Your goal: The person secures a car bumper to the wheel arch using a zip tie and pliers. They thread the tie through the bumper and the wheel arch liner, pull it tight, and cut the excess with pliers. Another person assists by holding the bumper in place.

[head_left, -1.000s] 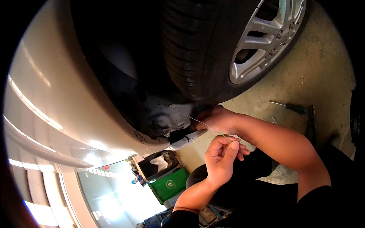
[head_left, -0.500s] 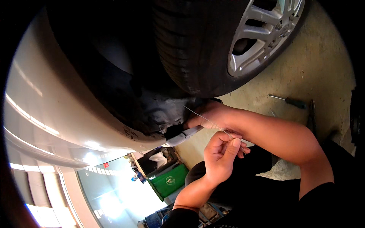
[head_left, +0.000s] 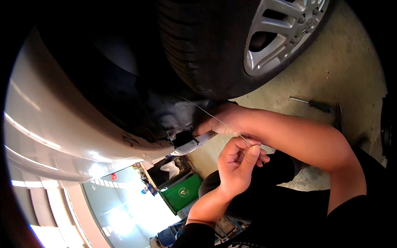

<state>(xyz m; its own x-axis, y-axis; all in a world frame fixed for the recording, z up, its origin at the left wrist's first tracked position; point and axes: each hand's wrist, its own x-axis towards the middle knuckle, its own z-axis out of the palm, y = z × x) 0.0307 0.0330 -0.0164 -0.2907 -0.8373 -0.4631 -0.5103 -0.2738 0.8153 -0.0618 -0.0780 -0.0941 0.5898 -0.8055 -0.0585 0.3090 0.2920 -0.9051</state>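
My left hand (head_left: 239, 164) is closed in a pinch on a thin, stiff wire (head_left: 215, 118), thumb against the bent fingers. From the pinch the wire runs up and to the left, past my right wrist, with its far part in front of the dark wheel arch (head_left: 165, 111). My right hand (head_left: 213, 120) reaches in under the arch, beside a dark opening (head_left: 184, 137) at the end of the car's sill (head_left: 194, 145). Its fingertips are hidden there, so its grip does not show. Just above that hand is the tyre (head_left: 198, 53).
A silver alloy wheel (head_left: 277, 41) fills the upper right. The pale car body (head_left: 82, 136) curves along the left. On the concrete floor (head_left: 347, 78) lie a screwdriver (head_left: 312, 104) and another dark tool (head_left: 339, 118). A green bin (head_left: 182, 193) stands beyond the sill.
The wire's far end now reaches farther up and left, showing a longer length. My view has shifted slightly; the right hand stays at the sill, and the left keeps its pinch.
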